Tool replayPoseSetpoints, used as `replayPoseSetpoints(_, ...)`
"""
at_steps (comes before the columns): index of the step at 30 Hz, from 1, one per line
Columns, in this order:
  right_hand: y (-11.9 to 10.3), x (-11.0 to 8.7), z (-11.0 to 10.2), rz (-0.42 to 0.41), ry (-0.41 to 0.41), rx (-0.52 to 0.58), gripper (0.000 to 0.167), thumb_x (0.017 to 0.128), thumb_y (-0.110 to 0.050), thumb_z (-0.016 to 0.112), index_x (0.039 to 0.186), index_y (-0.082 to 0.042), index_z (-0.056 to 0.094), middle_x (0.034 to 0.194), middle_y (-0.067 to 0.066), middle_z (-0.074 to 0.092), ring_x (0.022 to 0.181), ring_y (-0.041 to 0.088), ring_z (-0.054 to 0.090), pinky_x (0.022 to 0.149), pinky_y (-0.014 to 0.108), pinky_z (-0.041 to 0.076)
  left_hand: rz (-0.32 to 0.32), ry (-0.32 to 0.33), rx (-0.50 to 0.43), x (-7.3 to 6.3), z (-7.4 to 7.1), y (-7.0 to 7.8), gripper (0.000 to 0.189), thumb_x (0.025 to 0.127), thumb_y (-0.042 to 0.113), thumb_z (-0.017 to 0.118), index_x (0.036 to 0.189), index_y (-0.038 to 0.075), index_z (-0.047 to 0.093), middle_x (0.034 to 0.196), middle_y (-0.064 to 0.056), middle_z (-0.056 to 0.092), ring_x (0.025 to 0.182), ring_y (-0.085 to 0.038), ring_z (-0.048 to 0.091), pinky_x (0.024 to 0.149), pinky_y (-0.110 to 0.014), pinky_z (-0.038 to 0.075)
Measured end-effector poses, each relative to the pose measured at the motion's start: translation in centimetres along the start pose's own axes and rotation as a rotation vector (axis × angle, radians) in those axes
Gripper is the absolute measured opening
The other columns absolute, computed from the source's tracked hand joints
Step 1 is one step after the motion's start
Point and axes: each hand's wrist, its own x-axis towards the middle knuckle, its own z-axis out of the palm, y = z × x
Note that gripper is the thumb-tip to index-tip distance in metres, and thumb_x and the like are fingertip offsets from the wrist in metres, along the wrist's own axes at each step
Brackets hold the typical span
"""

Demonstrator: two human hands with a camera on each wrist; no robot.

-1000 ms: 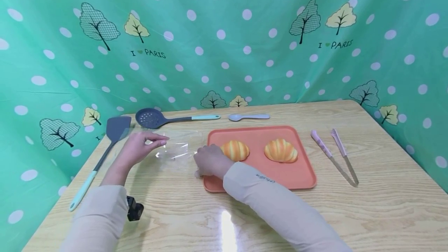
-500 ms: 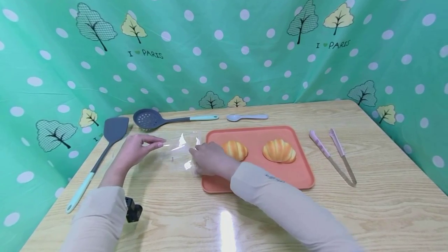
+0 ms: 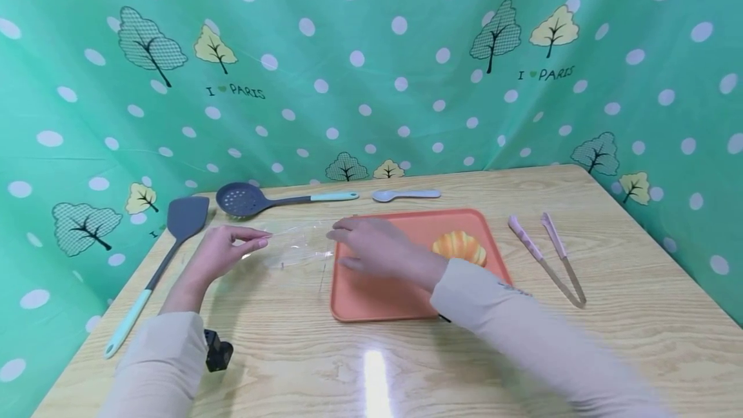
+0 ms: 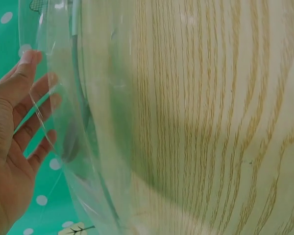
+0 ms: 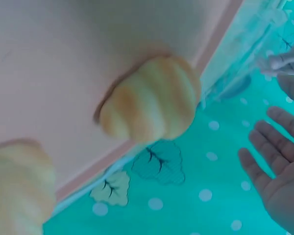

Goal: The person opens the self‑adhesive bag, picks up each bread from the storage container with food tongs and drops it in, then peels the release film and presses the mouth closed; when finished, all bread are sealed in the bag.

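Note:
A clear plastic bag (image 3: 298,247) hangs over the table to the left of the pink tray (image 3: 400,308). My left hand (image 3: 223,253) pinches its edge between thumb and index finger; in the left wrist view the bag (image 4: 98,88) spreads out from those fingertips. My right hand (image 3: 380,250) is over the tray's left part, fingers extended and spread, holding nothing. Its fingertips are near the bag's right side. One croissant (image 3: 460,248) shows on the tray's right part; the left croissant (image 5: 152,103) is hidden by the right hand in the head view but visible in the right wrist view.
A dark turner (image 3: 188,218) lies at the left, a skimmer (image 3: 244,200) and a small lilac spoon (image 3: 406,194) along the back. Tongs (image 3: 557,263) lie right of the tray. A polka-dot curtain (image 3: 325,50) closes off the table's back and sides.
My right hand has released the bag, moving right and up over the tray, and its fingers have spread, covering the left croissant in the head view. My left hand keeps its pinch, nearly in place.

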Motion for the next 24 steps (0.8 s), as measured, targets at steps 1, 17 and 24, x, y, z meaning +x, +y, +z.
replayPoseSetpoints(1,0.3,-0.4,-0.3,-0.005,0.023,0.016,0.048,0.100,-0.030,0.067,0.143,-0.010,0.059,0.144,0.008,0.057,0.133,0.025,0.053,0.110,0.037,0.044,0.000,-0.002,-0.001,0.0,0.0,0.0,0.025,0.098,0.023,0.071,0.116,0.006,0.077,0.117,-0.019,0.072,0.118,-0.045,0.061,0.095,-0.061,0.048)
replayPoseSetpoints(17,4.9,-7.8,-2.9,0.038,0.257,0.068,0.042,0.095,-0.029,0.074,0.130,-0.006,0.067,0.130,0.010,0.065,0.119,0.030,0.063,0.096,0.044,0.055,-0.038,-0.024,-0.022,-0.2,-0.1,0.4,0.029,0.099,0.025,0.070,0.119,0.006,0.076,0.122,-0.021,0.070,0.122,-0.045,0.059,0.098,-0.063,0.046)
replayPoseSetpoints(24,6.6,-11.1,-3.5,0.108,0.301,0.089,0.047,0.093,-0.028,0.077,0.132,-0.005,0.066,0.131,0.013,0.064,0.121,0.033,0.061,0.097,0.050,0.054,-0.047,-0.038,-0.038,-0.2,-0.2,0.5,0.030,0.099,0.025,0.070,0.121,0.005,0.075,0.124,-0.021,0.069,0.121,-0.046,0.059,0.098,-0.063,0.046)
